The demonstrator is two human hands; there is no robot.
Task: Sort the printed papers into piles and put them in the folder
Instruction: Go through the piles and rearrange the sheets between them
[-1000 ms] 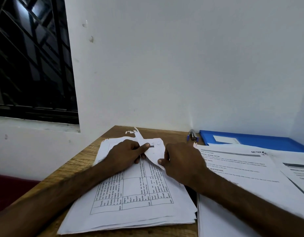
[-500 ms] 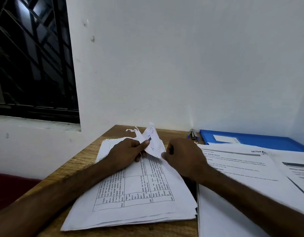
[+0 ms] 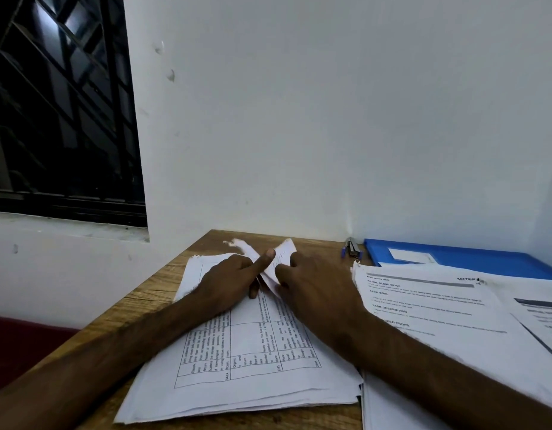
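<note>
A stack of printed papers with a table (image 3: 247,364) lies on the wooden desk (image 3: 138,308) in front of me. Its far corner (image 3: 282,254) is folded up and creased. My left hand (image 3: 229,282) pinches that corner with the thumb on top. My right hand (image 3: 312,287) grips the same folded corner from the right. A second pile of printed sheets (image 3: 429,308) lies to the right, and another sheet (image 3: 538,315) overlaps it at the far right. A blue folder (image 3: 454,259) lies shut behind that pile, against the wall.
A small stapler (image 3: 351,247) sits by the folder's left end near the wall. The white wall closes the desk's far side, with a barred window (image 3: 57,103) on the left. The desk's left edge runs diagonally, with a dark red surface (image 3: 17,342) below it.
The folded corner has been turned further upright and narrower between both hands. My left thumb has moved up onto it, and my right hand has slid closer to the left hand.
</note>
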